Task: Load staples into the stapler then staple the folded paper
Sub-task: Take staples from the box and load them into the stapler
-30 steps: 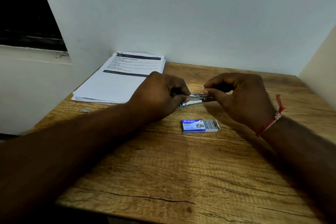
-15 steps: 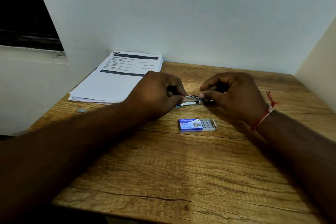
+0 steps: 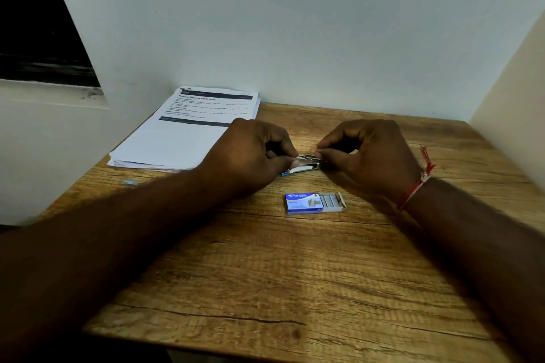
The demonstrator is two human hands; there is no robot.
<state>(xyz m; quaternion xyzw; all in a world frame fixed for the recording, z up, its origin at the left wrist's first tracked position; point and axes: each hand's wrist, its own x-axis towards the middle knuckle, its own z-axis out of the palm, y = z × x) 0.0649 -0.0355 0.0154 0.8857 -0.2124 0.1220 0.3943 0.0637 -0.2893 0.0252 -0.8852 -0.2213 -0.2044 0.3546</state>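
A small metal stapler (image 3: pixel 305 164) with a blue base lies at the middle of the wooden table (image 3: pixel 280 268). My left hand (image 3: pixel 250 153) grips its left part, and most of its body is hidden under my fingers. My right hand (image 3: pixel 368 153) pinches something thin at the stapler's right tip; I cannot tell whether it is a staple strip or part of the stapler. A blue staple box (image 3: pixel 312 203) lies open just in front of the stapler, with grey staple strips showing at its right end. A stack of printed paper (image 3: pixel 180 135) rests at the back left.
A white wall rises right behind the table, and a cream wall closes in on the right. The paper stack overhangs the table's left edge. A small pale scrap (image 3: pixel 129 183) lies near the left edge.
My hands have drawn closer together over the stapler, the right fingertips now at its tip. The staple box and the paper have not moved.
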